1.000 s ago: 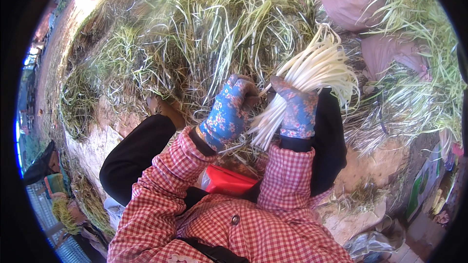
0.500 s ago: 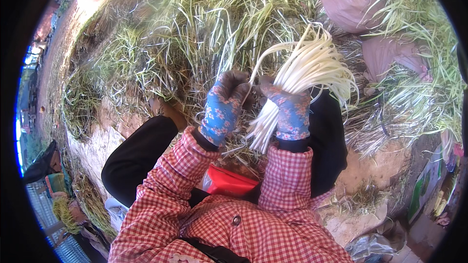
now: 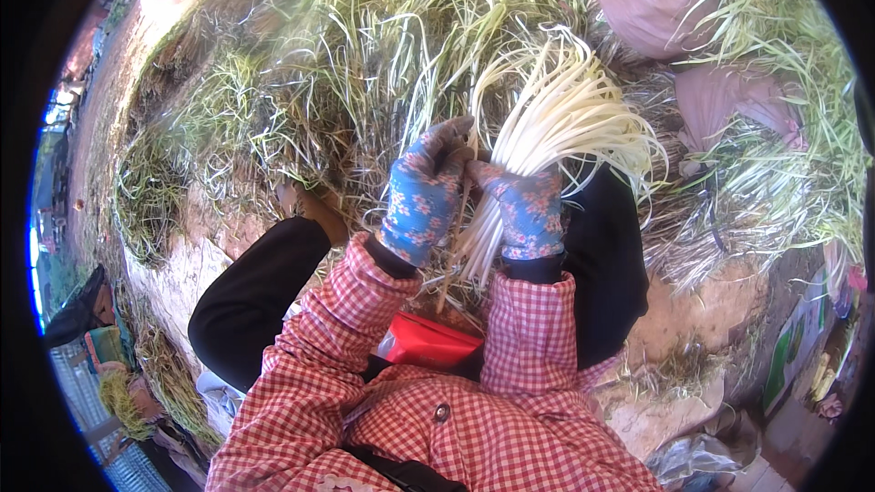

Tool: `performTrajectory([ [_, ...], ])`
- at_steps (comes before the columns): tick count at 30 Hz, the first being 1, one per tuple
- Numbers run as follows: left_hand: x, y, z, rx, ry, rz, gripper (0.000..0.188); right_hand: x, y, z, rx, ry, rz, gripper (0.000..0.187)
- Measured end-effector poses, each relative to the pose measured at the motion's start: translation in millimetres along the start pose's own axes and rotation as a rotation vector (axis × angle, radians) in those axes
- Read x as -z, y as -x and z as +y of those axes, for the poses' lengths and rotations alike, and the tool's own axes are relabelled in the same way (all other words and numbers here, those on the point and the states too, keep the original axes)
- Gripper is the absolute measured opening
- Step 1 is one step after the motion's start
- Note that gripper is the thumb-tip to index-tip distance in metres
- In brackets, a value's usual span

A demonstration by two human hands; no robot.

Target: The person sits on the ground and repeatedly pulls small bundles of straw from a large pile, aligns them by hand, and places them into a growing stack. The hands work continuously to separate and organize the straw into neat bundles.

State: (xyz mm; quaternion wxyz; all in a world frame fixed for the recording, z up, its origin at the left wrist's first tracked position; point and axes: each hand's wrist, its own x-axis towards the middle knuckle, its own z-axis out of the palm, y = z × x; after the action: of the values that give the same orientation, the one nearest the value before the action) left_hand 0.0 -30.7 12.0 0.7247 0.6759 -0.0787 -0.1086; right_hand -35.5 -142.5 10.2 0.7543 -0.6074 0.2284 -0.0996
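My right hand [image 3: 524, 205], in a blue flowered glove with dark fingers, is closed around a bunch of long pale stalks [image 3: 570, 128] like blanched chives or garlic shoots. Their thin ends fan out up and to the right, and the thicker white ends hang below the fist. Close beside it, my left hand [image 3: 427, 187] wears a matching glove. Its fingers are bent around a single pale stalk at the bunch's left side, the fingertips almost touching my right hand. The exact grip there is partly hidden by the glove.
A big heap of green and yellowish stalks [image 3: 374, 55] lies ahead. More pale green stalks [image 3: 793, 182] lie to the right, beside mauve cloths [image 3: 656, 5]. A red packet [image 3: 428, 342] sits in front of my body, between my dark-trousered legs. Clear plastic [image 3: 697, 460] lies at the lower right.
My left hand has moved up and right, closer to the bunch, its fingers reaching higher. My right hand has shifted slightly left with the bunch. The separate stalk now lies nearer the others.
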Motion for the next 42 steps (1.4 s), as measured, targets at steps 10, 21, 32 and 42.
performTrajectory([
  [10,32,1,11,0.093,0.055,-0.066,0.024,-6,2,2,-0.017,0.063,-0.04,0.045],
  [21,38,4,71,-0.106,0.383,-0.094,0.017,-9,-11,32,-0.085,0.067,-0.006,0.038],
  [32,148,-13,242,-0.692,0.505,-0.346,0.007,-14,-29,69,-0.234,-0.152,0.176,0.031],
  [42,135,-11,61,-0.094,-0.689,-0.059,0.017,-12,-12,17,-0.102,-0.439,0.195,0.02],
])
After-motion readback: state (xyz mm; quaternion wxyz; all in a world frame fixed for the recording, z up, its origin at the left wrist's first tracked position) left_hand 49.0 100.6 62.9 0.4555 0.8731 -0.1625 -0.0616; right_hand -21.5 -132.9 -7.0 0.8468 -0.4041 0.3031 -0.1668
